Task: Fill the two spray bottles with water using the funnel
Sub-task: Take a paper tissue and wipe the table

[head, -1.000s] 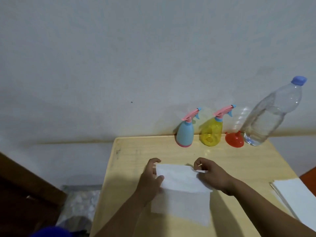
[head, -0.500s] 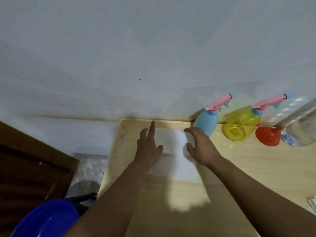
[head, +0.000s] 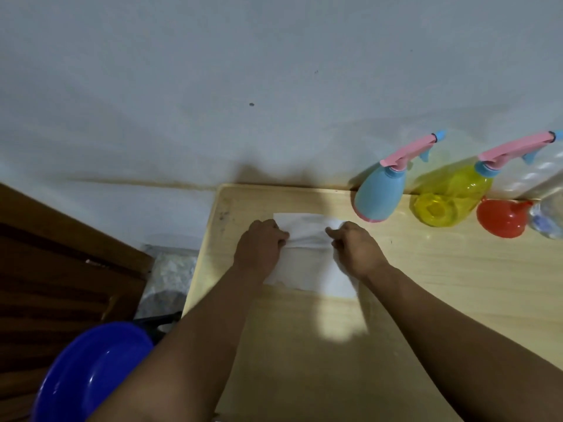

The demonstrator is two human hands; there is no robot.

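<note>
A blue spray bottle (head: 377, 197) and a yellow spray bottle (head: 447, 199), both with pink triggers, stand at the back of the wooden table (head: 426, 269) against the wall. A red funnel (head: 501, 217) lies to the right of the yellow one, and the base of a clear water bottle (head: 547, 219) shows at the right edge. A white paper towel (head: 307, 229) lies at the table's back left. My left hand (head: 259, 246) and my right hand (head: 355, 246) pinch it at its left and right sides, fingers curled.
A blue plastic basin (head: 88, 373) sits low at the lower left, beside dark wooden furniture (head: 54, 269). The grey wall rises right behind the table. The table's left edge runs near my left forearm.
The view has swung left and down, so the bottles now sit at the right. The towel went from the table's middle to its back left, and both hands went from flat to pinching it.
</note>
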